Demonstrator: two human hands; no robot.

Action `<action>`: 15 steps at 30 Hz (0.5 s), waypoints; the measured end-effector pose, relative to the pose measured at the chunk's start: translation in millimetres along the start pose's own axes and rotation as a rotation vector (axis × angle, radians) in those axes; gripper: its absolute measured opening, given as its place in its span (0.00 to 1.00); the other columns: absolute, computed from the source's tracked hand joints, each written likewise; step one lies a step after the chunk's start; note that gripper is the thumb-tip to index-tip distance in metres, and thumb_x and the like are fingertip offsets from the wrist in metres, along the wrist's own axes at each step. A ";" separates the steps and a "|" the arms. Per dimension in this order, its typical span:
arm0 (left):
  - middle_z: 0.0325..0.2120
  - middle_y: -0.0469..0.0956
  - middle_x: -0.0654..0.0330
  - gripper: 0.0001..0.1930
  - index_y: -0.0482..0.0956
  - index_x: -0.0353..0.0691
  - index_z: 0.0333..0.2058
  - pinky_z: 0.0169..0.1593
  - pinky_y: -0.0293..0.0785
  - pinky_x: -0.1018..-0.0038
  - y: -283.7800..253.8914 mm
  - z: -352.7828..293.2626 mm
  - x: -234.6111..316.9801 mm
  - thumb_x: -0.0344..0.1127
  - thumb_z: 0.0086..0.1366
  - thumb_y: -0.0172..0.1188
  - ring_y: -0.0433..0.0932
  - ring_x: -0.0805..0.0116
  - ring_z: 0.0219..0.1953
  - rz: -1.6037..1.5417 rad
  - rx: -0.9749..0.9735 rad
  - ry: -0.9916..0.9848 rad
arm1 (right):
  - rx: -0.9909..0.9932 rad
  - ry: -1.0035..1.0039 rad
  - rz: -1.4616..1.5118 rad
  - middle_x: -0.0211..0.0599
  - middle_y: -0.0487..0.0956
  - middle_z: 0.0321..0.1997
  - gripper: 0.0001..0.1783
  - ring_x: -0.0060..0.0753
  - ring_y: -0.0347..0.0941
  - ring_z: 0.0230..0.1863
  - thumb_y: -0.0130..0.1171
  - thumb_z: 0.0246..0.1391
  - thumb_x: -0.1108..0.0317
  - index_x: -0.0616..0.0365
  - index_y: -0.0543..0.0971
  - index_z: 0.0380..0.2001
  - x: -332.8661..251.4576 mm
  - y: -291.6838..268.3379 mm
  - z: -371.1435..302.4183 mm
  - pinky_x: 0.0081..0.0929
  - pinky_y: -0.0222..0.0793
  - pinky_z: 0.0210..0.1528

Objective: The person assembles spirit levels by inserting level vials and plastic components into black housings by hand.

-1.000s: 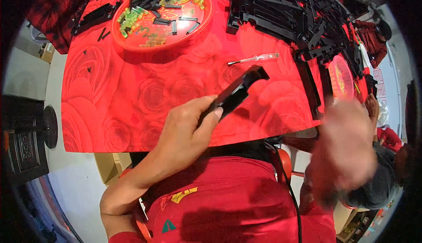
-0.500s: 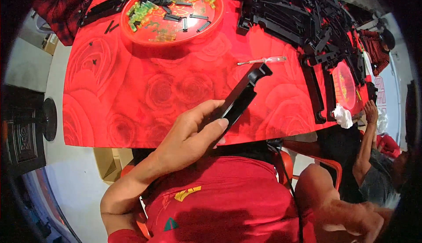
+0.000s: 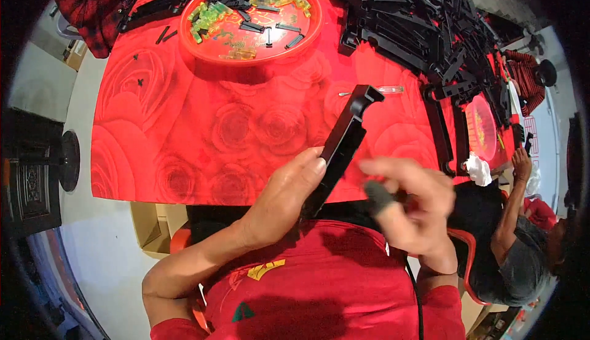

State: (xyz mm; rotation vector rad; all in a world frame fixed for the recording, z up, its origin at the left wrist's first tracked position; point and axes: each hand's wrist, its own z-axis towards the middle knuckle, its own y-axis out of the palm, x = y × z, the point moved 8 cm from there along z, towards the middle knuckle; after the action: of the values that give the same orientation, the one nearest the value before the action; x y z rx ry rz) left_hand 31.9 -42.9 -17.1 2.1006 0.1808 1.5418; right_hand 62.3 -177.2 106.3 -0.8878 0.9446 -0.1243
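Note:
My left hand [image 3: 279, 195] grips a long black plastic channel-shaped part [image 3: 345, 132] by its lower half, with the thumb on top. The part slants up and to the right over the table's front edge, and its far end has a curved notch. Its lower end is partly hidden by my hand. My right hand [image 3: 418, 208], blurred by motion, hovers just right of the part without touching it. A dark cover sits on its thumb, the index finger stretches toward the part, and nothing shows between them. Beyond the part lies a screwdriver with a clear handle [image 3: 390, 90].
A red round tray [image 3: 246, 62] holds small black strips and yellow-green clear pieces. Black plastic parts [image 3: 399, 32] are heaped at the back right. Near them stand a pink bowl [image 3: 472, 125] and crumpled white tissue [image 3: 478, 169]. Another person's arm [image 3: 513, 211] reaches in at right.
My right hand has risen from the lower right to beside the black part. My left hand still holds the part, now tilted a little more upright and slightly right.

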 end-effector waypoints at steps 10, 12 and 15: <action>0.42 0.74 0.62 0.19 0.68 0.36 0.57 0.51 0.72 0.74 6.8 2.5 -5.5 0.46 0.82 0.47 0.73 0.74 0.45 0.036 0.140 0.159 | -0.154 -0.014 -0.199 0.41 0.78 0.23 0.35 0.44 0.78 0.22 0.70 0.44 0.71 0.63 0.76 0.59 12.3 45.0 -6.8 0.39 0.72 0.26; 0.46 0.74 0.65 0.23 0.65 0.39 0.63 0.50 0.73 0.77 0.5 5.4 -7.8 0.50 0.82 0.45 0.74 0.78 0.45 0.110 0.097 0.048 | -0.190 -0.015 -0.188 0.40 0.77 0.24 0.35 0.45 0.78 0.23 0.70 0.44 0.71 0.62 0.75 0.59 12.5 54.0 -8.4 0.41 0.71 0.26; 0.42 0.76 0.63 0.24 0.68 0.39 0.60 0.49 0.75 0.76 -7.9 22.9 3.0 0.54 0.81 0.47 0.76 0.76 0.42 0.008 0.157 0.094 | -0.289 0.021 -0.106 0.44 0.78 0.26 0.31 0.56 0.79 0.28 0.67 0.45 0.70 0.59 0.70 0.54 12.5 69.2 -5.8 0.52 0.71 0.28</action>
State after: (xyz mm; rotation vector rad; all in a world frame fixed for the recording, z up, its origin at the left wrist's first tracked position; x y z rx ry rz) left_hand 55.4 -42.6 -23.2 2.1504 0.3381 1.6816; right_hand 46.8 -141.3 47.6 -1.2061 0.9493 -0.0882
